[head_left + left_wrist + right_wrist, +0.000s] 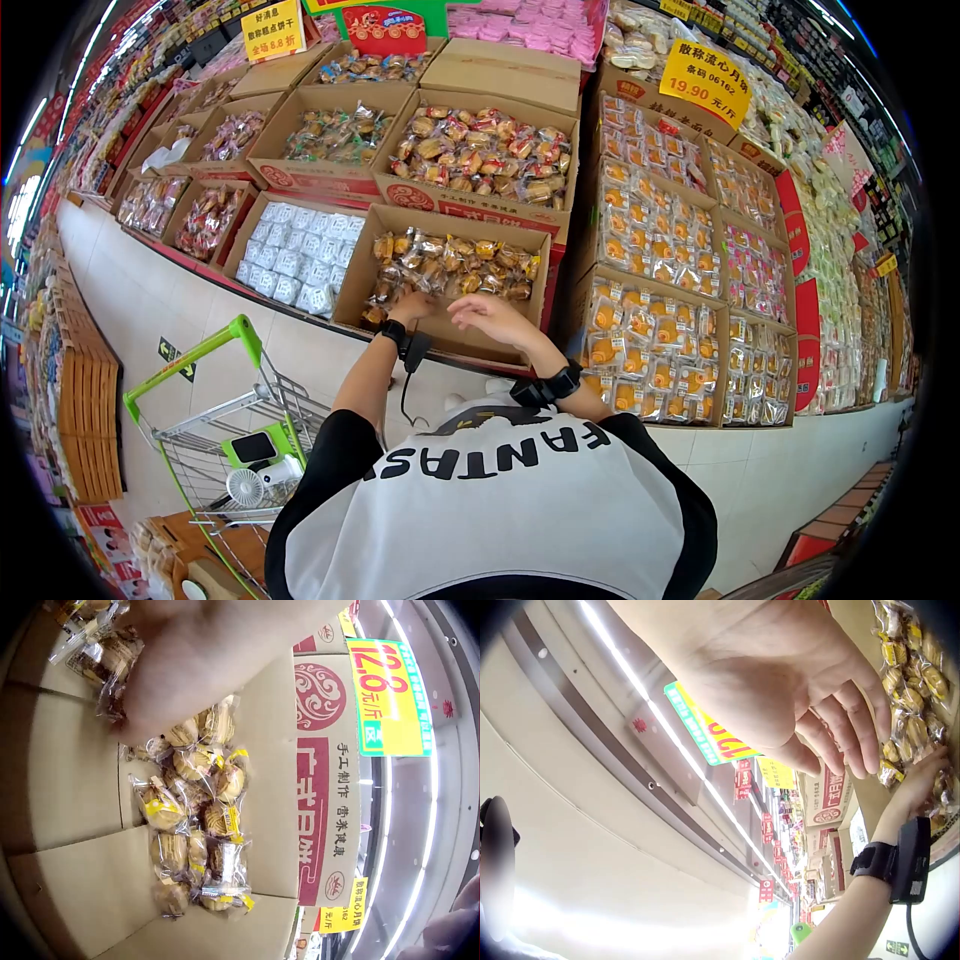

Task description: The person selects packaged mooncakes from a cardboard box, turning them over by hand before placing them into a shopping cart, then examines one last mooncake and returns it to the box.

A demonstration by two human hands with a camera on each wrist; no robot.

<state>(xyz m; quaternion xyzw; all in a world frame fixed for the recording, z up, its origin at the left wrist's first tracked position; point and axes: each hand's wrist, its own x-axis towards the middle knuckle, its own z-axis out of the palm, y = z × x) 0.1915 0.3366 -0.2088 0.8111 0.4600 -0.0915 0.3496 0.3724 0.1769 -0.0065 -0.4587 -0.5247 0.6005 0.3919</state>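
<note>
An open cardboard box point(500, 345) holds several clear-wrapped mooncakes point(455, 262), many with yellow labels. Down among them at the box's near left reaches my left hand point(412, 305). In the left wrist view, this hand point(202, 660) is blurred and covers the top; wrapped mooncakes point(105, 660) show right beside it. Its fingertips are hidden, and I cannot tell whether they pinch a mooncake. My right hand point(495, 320) hovers over the bare right part of the box, fingers loosely extended. From the right wrist, its palm point(772, 690) shows with nothing in it.
White-wrapped packets point(300, 250) fill the box on the left. Behind stands a box of red-wrapped mooncakes point(480, 155); at right are trays of orange-filled packets point(650, 340). A shopping cart point(235, 420) with a small white fan point(245, 487) stands at my left.
</note>
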